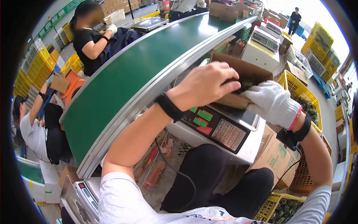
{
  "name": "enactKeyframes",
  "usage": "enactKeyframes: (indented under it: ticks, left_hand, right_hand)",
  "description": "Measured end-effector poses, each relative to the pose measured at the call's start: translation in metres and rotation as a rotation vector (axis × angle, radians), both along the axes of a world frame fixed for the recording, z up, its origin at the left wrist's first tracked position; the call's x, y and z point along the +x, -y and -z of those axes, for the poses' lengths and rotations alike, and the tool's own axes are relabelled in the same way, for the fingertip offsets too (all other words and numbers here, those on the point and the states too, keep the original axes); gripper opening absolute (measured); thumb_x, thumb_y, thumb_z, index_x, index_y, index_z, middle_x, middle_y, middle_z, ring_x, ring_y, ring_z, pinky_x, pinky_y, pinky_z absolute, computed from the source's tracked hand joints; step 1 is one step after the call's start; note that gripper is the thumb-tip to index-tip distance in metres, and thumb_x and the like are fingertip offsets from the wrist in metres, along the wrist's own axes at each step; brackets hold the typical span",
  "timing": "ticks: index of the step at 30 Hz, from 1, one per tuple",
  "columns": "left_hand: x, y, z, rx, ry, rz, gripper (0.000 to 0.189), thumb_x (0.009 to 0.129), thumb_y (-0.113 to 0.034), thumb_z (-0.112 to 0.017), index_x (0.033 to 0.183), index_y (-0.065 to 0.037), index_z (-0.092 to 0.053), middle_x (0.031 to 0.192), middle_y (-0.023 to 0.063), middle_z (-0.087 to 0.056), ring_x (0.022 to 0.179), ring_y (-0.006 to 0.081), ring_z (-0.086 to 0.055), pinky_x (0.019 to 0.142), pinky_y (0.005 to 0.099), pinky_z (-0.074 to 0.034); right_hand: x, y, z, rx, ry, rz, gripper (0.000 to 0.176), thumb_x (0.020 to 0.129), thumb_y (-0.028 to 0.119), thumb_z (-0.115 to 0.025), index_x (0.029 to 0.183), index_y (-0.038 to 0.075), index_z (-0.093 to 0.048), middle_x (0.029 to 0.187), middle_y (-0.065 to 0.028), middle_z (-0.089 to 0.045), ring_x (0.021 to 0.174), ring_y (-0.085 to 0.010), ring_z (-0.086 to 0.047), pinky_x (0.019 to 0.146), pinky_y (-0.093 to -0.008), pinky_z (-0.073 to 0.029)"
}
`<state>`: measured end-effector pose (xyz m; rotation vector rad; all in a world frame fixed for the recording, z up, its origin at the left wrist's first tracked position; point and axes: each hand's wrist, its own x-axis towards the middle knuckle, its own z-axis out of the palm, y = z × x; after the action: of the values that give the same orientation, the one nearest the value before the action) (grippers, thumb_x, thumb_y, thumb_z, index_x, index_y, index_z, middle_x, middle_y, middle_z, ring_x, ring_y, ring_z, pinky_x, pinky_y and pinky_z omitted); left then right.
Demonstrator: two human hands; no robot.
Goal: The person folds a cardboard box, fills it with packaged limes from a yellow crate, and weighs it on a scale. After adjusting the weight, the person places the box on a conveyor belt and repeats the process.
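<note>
A brown cardboard box point(242, 69) stands with its top open on a digital scale point(220, 128) in front of me. Bare, with a black band at the wrist, my left hand point(205, 84) reaches over the box's left side, fingers bent and slightly blurred; what lies under the fingers is hidden. My right hand point(274, 102), in a white knit glove, is closed on the box's near right edge. Dark contents show inside the box between my hands. Green digits are lit on the scale's display.
A green conveyor belt point(130, 86) runs along the left. Two people sit beyond it; another person point(294, 20) stands far back. Yellow crates point(302, 95) of dark items are at right. Another scale point(264, 39) stands behind the box, cardboard point(276, 156) below right.
</note>
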<state>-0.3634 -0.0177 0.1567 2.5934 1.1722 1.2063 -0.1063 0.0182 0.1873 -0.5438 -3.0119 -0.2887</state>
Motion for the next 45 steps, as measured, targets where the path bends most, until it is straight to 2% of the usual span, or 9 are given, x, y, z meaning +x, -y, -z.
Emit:
enactKeyframes:
  ticks: [3, 7, 13, 19, 27, 29, 33, 35, 45]
  left_hand:
    - [0.019, -0.008, 0.012, -0.135, -0.571, -0.222, 0.076, 0.095, -0.071, -0.045, 0.094, -0.001, -0.076, 0.098, 0.0162, -0.072, 0.102, 0.0315, -0.067, 0.094, 0.0435, -0.05]
    - [0.027, -0.016, -0.019, -0.35, -0.753, -0.135, 0.085, 0.079, -0.082, -0.058, 0.085, 0.001, -0.075, 0.088, 0.0171, -0.073, 0.09, 0.0334, -0.07, 0.084, 0.0427, -0.055]
    - [0.041, -0.051, -0.036, -0.773, -0.9, -0.101, 0.11, 0.062, -0.093, -0.061, 0.1, 0.01, -0.074, 0.099, 0.0221, -0.073, 0.093, 0.0343, -0.072, 0.085, 0.0394, -0.057]
    - [0.03, -0.075, -0.016, -0.864, -0.713, -0.031, 0.109, 0.065, -0.091, -0.061, 0.103, 0.01, -0.074, 0.099, 0.0233, -0.073, 0.093, 0.0344, -0.072, 0.085, 0.0383, -0.057]
    - [0.035, -0.065, 0.004, -0.187, -0.301, -0.078, 0.081, 0.075, -0.076, -0.07, 0.097, 0.001, -0.062, 0.107, 0.0203, -0.066, 0.098, 0.0335, -0.067, 0.083, 0.0413, -0.053]
    - [0.033, -0.073, 0.007, -0.11, -0.222, -0.064, 0.081, 0.076, -0.08, -0.067, 0.086, -0.001, -0.055, 0.09, 0.0166, -0.063, 0.086, 0.0308, -0.065, 0.074, 0.0397, -0.05]
    - [0.03, -0.081, 0.008, -0.212, -0.075, -0.088, 0.083, 0.082, -0.084, -0.055, 0.091, -0.002, -0.058, 0.076, 0.0127, -0.063, 0.074, 0.0251, -0.063, 0.07, 0.0355, -0.05]
    - [0.027, -0.087, 0.01, -0.194, 0.001, -0.148, 0.081, 0.086, -0.083, -0.052, 0.094, -0.003, -0.06, 0.073, 0.0107, -0.063, 0.07, 0.0224, -0.063, 0.068, 0.0343, -0.049]
    - [0.031, -0.097, 0.016, -0.102, 0.09, -0.164, 0.081, 0.091, -0.08, -0.046, 0.111, -0.003, -0.064, 0.073, 0.0101, -0.065, 0.071, 0.0234, -0.065, 0.068, 0.037, -0.051]
  right_hand:
    - [0.004, 0.005, -0.007, -0.045, -0.032, -0.034, 0.027, 0.087, 0.027, -0.068, 0.106, 0.007, -0.068, 0.087, -0.0119, -0.067, 0.088, -0.0339, -0.067, 0.082, -0.0436, -0.054]
    - [-0.001, -0.025, -0.009, -0.296, -0.47, 0.078, 0.024, 0.095, 0.024, -0.057, 0.109, 0.007, -0.068, 0.098, -0.0157, -0.07, 0.095, -0.0366, -0.067, 0.084, -0.0412, -0.055]
    - [-0.044, -0.074, -0.005, 0.052, 0.369, 0.333, 0.028, 0.079, 0.022, -0.061, 0.093, 0.004, -0.078, 0.091, -0.0209, -0.073, 0.083, -0.039, -0.072, 0.075, -0.0471, -0.057]
    - [-0.044, -0.113, 0.034, 0.109, 0.391, 0.26, 0.021, 0.084, 0.021, -0.064, 0.093, 0.011, -0.079, 0.089, -0.0148, -0.075, 0.086, -0.0351, -0.073, 0.072, -0.0424, -0.057]
    - [-0.032, -0.092, 0.015, -0.048, 0.245, 0.224, 0.037, 0.093, 0.031, -0.058, 0.123, 0.012, -0.067, 0.107, -0.0169, -0.073, 0.097, -0.033, -0.072, 0.083, -0.041, -0.057]
    - [-0.045, -0.092, 0.006, -0.126, 0.312, 0.405, 0.04, 0.093, 0.031, -0.058, 0.128, 0.011, -0.063, 0.109, -0.0166, -0.072, 0.098, -0.0346, -0.071, 0.083, -0.0407, -0.056]
    - [-0.031, -0.141, 0.037, -0.36, -0.039, 0.034, 0.036, 0.093, 0.024, -0.066, 0.124, 0.006, -0.065, 0.107, -0.0145, -0.071, 0.097, -0.0313, -0.07, 0.086, -0.0376, -0.055]
    - [-0.045, -0.133, 0.03, -0.765, -0.137, 0.485, 0.039, 0.094, 0.039, -0.066, 0.122, 0.012, -0.069, 0.11, -0.0099, -0.071, 0.098, -0.02, -0.066, 0.09, -0.0327, -0.05]
    - [-0.035, -0.157, 0.056, -0.544, 0.061, 0.304, 0.033, 0.099, 0.032, -0.06, 0.12, 0.008, -0.069, 0.109, -0.0091, -0.071, 0.098, -0.0188, -0.067, 0.088, -0.0333, -0.053]
